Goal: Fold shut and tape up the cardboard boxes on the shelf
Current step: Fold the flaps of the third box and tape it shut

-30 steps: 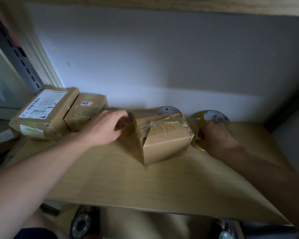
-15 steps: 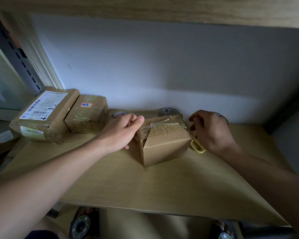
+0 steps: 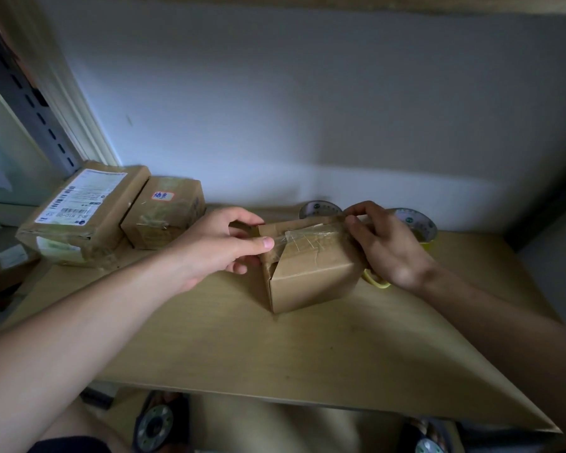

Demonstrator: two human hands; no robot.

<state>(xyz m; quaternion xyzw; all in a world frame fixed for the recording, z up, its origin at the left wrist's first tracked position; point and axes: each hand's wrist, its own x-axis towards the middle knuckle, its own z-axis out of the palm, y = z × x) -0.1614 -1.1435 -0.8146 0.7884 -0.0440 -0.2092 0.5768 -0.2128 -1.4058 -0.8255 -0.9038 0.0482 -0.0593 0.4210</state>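
A small brown cardboard box (image 3: pixel 311 282) stands in the middle of the wooden shelf (image 3: pixel 275 348), its top flaps covered with wrinkled clear tape (image 3: pixel 307 238). My left hand (image 3: pixel 219 246) grips the box's upper left corner, thumb lying on the tape end. My right hand (image 3: pixel 386 243) pinches the box's upper right back edge with thumb and forefinger. Two tape rolls stand against the wall behind the box, one (image 3: pixel 319 209) behind its middle, one (image 3: pixel 415 222) behind my right hand.
Two taped parcels sit at the shelf's left: a larger one with a shipping label (image 3: pixel 82 214) and a smaller one (image 3: pixel 165 212) with a red-edged sticker. A yellow loop-shaped object (image 3: pixel 374 281) lies under my right wrist. The wall is close behind.
My left hand came right from beside the box and took hold of its left top corner. My right hand lifted off the shelf and moved onto the box's right top edge.
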